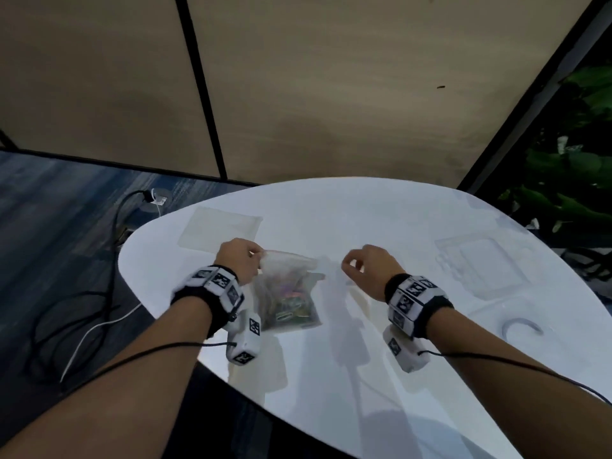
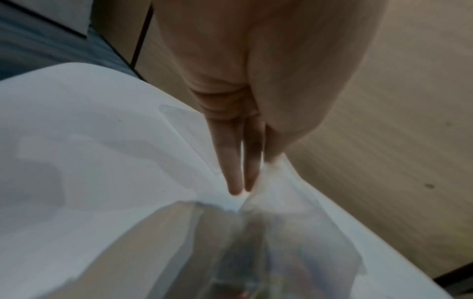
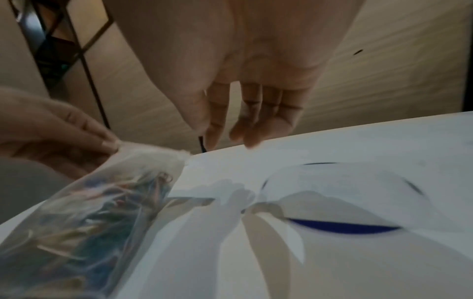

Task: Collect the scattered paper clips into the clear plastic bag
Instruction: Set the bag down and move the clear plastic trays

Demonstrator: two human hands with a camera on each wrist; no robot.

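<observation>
A clear plastic bag [image 1: 288,293] full of coloured paper clips [image 1: 293,308] hangs tilted just over the white table [image 1: 331,210]. My left hand [image 1: 258,256] pinches the bag's top left corner and lifts it. The right wrist view shows that left hand [image 3: 76,137] gripping the bag [image 3: 133,161], with the clips [image 3: 115,204] bunched inside. In the left wrist view my left hand [image 2: 256,172] meets the bag's [image 2: 276,222] top edge. My right hand [image 1: 351,263] hovers to the right of the bag, apart from it. Its fingers [image 3: 248,133] hang loosely curled and hold nothing.
An empty clear bag [image 1: 222,231] lies flat at the table's far left. At the right are a clear plastic clamshell box [image 1: 480,270] and a clear ring [image 1: 523,326]. Cables [image 1: 82,319] run over the floor on the left, and a plant [image 1: 569,180] stands at the far right.
</observation>
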